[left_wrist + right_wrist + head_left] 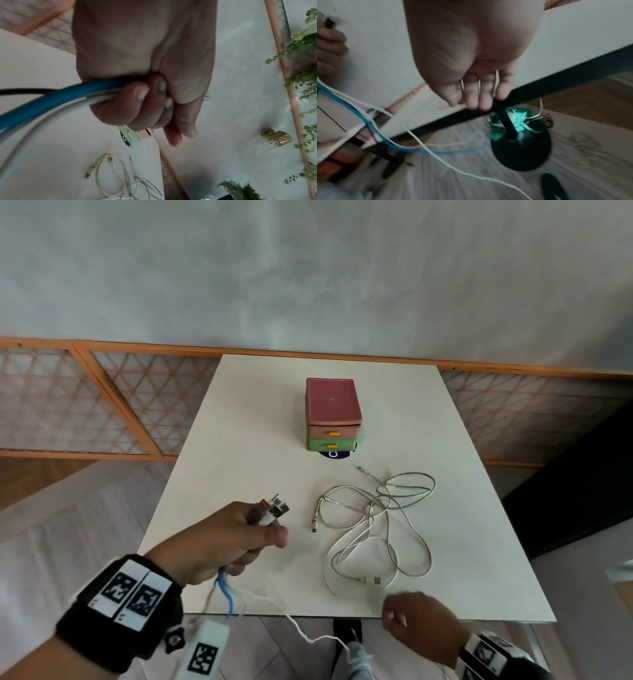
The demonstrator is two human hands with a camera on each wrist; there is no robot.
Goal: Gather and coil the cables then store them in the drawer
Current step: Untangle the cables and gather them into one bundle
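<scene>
My left hand [263, 539] hovers over the white table's [257, 422] front left and grips a bundle of cables. Its connector ends [275, 508] stick out past my thumb. A blue cable [51, 100], a white cable [96, 100] and a thin black one [22, 90] leave the fist and hang below the table's front edge [301, 631]. A loose tangle of white cables [376, 529] lies at the table's right. My right hand [394, 616] is at the front edge below the tangle, fingers [477, 97] straight and holding nothing. The small drawer unit [334, 416], pink over green, stands behind with both drawers closed.
A dark round sticker [337, 455] shows under the drawer unit. A wooden lattice railing [113, 405] runs behind the table. On the floor under the front edge stands a black domed base [520, 147] with green scraps on it.
</scene>
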